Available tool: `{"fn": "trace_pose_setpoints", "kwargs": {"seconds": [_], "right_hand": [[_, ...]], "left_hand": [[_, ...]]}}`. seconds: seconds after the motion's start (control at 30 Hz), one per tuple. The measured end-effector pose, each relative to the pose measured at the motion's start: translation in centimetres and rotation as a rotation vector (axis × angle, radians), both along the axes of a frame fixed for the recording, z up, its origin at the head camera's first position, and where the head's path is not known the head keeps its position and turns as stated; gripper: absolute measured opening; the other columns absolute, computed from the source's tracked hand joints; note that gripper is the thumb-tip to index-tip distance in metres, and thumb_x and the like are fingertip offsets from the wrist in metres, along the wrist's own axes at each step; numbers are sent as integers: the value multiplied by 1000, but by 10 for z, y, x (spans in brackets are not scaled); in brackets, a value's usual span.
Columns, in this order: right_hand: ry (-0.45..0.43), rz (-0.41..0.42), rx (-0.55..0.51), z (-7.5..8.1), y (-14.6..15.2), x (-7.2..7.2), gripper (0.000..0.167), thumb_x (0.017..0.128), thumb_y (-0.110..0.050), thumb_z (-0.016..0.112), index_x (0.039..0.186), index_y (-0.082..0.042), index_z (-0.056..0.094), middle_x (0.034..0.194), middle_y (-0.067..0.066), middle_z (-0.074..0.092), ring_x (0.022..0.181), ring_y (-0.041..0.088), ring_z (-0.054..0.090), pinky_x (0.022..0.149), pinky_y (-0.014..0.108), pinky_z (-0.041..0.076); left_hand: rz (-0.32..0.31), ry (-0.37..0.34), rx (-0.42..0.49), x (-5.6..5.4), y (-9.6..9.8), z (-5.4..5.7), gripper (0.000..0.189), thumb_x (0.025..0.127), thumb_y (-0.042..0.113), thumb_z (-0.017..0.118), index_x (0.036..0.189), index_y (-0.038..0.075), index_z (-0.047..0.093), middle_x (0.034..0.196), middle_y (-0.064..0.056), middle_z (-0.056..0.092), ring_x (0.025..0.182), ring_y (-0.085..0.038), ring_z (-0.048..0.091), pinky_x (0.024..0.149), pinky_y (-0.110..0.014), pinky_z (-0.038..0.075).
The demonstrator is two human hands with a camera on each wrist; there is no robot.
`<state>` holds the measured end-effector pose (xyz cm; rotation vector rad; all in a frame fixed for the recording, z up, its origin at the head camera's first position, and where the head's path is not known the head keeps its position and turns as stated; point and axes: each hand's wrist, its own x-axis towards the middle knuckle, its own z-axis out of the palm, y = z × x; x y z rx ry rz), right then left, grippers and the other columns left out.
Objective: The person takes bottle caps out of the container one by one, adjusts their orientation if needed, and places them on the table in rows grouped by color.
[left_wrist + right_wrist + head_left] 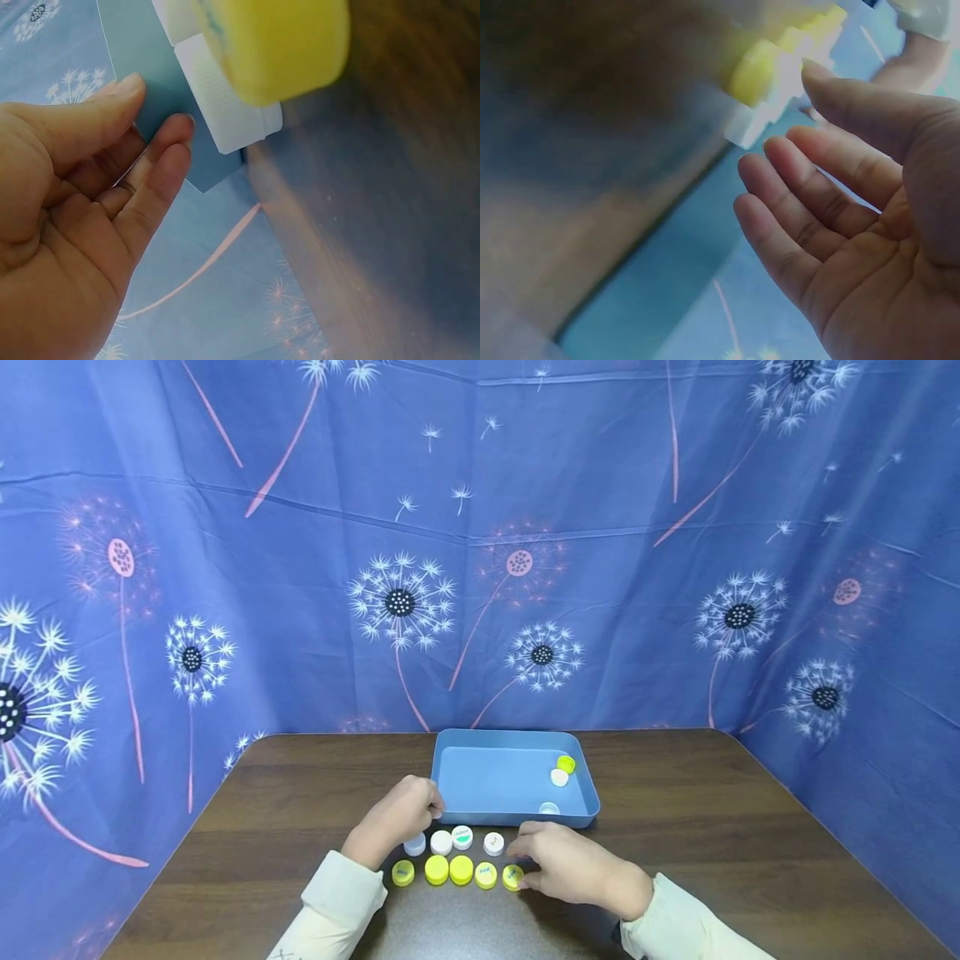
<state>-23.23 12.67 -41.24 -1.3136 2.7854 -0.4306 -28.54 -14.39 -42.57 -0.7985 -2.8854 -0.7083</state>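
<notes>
Two rows of bottle caps lie on the table in front of a blue tray [491,818]. Nearer the tray runs the white row, with a white cap [441,842] and a printed white cap [493,843] in it; the front row is yellow. My left hand [401,817] hovers by the tray's front left corner, above the leftmost white cap [414,846]. Its thumb and fingers stand apart with nothing between them in the left wrist view. My right hand [573,867] has its thumb by the rightmost yellow cap [513,877]; the right wrist view shows the fingers extended, holding nothing.
Inside the tray, a yellow cap [566,764] and a white cap [559,777] sit at the right, and another pale cap [549,808] lies near the front wall. The brown wooden table [300,793] ends at a blue dandelion-patterned cloth [300,610] behind and on both sides.
</notes>
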Motion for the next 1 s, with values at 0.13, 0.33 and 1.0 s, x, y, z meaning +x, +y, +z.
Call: {"fn": "trace_pose_setpoints", "kwargs": {"seconds": [0.13,0.33,1.0], "right_hand": [[33,9,-42,18,2,-4,26,83,-13,80,108,-10,74,95,-5,63,84,5,58,70,19,50],[139,-40,-82,44,12,-20,29,84,-16,80,111,-8,73,101,-4,66,90,7,62,75,25,54],[5,-320,-39,40,65,-122,31,87,-11,76,116,-1,71,113,11,69,108,32,64,89,46,53]], "left_hand": [[10,4,-4,1,-2,1,27,79,-18,59,88,-1,78,87,-6,73,89,-23,69,78,-36,58],[13,2,-9,1,-2,2,25,80,-17,61,88,-1,78,87,-5,72,89,-23,69,78,-36,58],[20,-9,-11,3,1,1,28,80,-17,59,90,1,79,89,-5,73,93,-23,69,80,-36,58]]}}
